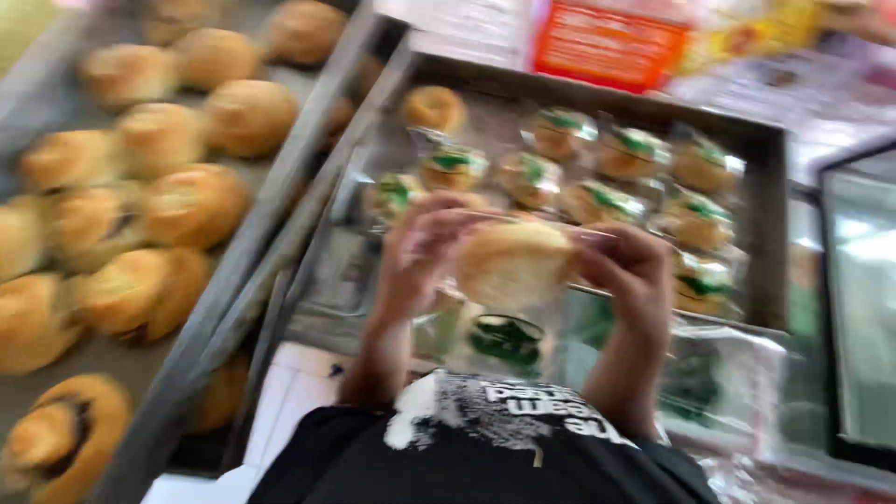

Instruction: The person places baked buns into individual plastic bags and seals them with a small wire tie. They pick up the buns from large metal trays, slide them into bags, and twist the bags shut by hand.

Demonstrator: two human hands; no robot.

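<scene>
At the centre of the frame both hands hold one bun (511, 263) inside a clear plastic bag (523, 308), lifted over the metal tray (770, 187) of already bagged buns (635, 154), likely so the wrapping can be handled freely. The left hand (415, 257) curls its fingers around the bag's left edge; the right hand (635, 275) pinches the right edge. Bare buns (191, 205) fill the tray (233, 271) at the left of the frame
</scene>
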